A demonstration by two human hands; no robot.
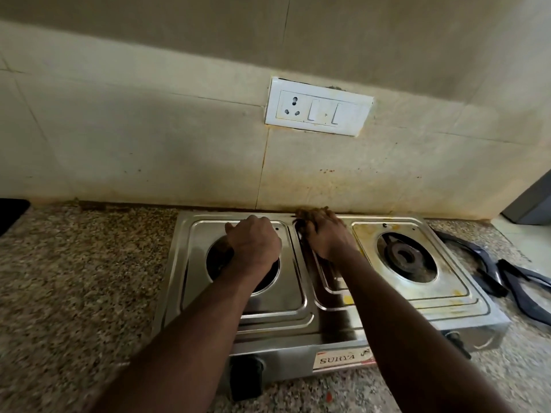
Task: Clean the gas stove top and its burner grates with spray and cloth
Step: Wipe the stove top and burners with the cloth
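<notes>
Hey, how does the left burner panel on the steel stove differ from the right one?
The left recessed steel burner panel looks shiny and clean; the right recessed steel burner panel carries yellowish stains. The left hand covers much of the left opening; the right opening is uncovered, showing its dark round burner. Both are grate-free rounded rectangles.

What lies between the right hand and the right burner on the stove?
Nothing stands there: only bare, yellow-stained stove top between the right hand, gripping a cloth, and the right burner, as the head view shows.
</notes>
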